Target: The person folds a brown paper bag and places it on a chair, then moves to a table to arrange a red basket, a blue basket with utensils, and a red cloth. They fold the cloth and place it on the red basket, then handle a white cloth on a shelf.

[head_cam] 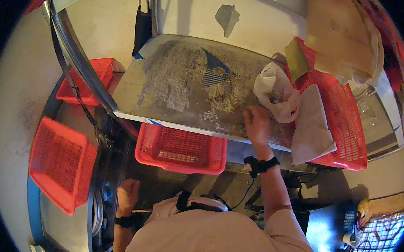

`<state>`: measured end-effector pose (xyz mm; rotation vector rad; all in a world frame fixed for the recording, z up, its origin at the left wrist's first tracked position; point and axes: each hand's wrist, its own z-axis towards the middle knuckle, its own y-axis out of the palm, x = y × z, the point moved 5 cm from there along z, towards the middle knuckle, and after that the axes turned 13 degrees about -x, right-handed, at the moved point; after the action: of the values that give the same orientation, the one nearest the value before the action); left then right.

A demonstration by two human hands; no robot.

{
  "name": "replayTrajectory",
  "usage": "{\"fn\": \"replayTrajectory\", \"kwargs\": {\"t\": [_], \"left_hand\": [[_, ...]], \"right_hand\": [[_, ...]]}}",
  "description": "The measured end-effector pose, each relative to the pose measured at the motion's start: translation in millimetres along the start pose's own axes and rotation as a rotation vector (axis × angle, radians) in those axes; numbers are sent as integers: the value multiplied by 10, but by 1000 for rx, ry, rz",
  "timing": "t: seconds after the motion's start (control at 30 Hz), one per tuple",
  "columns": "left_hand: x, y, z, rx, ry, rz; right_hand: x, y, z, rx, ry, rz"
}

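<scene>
My right hand (258,123) reaches onto the worktop (126,96) near its front edge, just left of an open white plastic bag (272,80). Its fingers curl down at the surface, and whether they pinch anything is hidden. Greyish contents show inside the mouth of the bag. Smeared pale and dark residue (175,89) covers much of the worktop, with loose crumbs (221,96) around a blue patch. My left hand (128,194) hangs low in front of the worktop, apart from it, with bent fingers; I cannot tell whether it holds anything. Both wrists wear black straps.
A red plastic basket (180,148) sits under the worktop's front edge. Two more, an upper (86,81) and a lower red basket (62,164), stand at left. At right are another red basket (344,126), a pale sheet (311,129) and hanging brown paper (342,28).
</scene>
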<state>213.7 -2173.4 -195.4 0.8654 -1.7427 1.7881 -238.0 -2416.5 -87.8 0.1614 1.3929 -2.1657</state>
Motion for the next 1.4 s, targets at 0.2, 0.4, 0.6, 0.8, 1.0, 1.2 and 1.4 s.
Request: {"fn": "replayTrajectory", "kwargs": {"t": [0.2, 0.4, 0.6, 0.8, 1.0, 1.2, 1.4], "left_hand": [[-748, 251, -277, -74, -232, 129], [-1835, 639, -764, -299, -348, 341], [-2769, 856, -1571, -191, -337, 120], [-2689, 1115, -1754, -305, -736, -479], [-2765, 1163, -1671, -490, -586, -49], [-2811, 1416, -1671, -400, -747, -779], [-3215, 1608, -1880, -372, -1039, -1293]], "right_hand": [[-320, 129, 205, -130, -201, -57], [-361, 229, 411, -191, -102, 40], [-350, 422, 568, -279, -132, 35], [-345, 524, 542, -148, -137, -135], [-208, 432, 447, -40, -134, 10], [78, -179, 298, 142, -28, 306], [164, -950, 250, 333, 127, -94]]}}
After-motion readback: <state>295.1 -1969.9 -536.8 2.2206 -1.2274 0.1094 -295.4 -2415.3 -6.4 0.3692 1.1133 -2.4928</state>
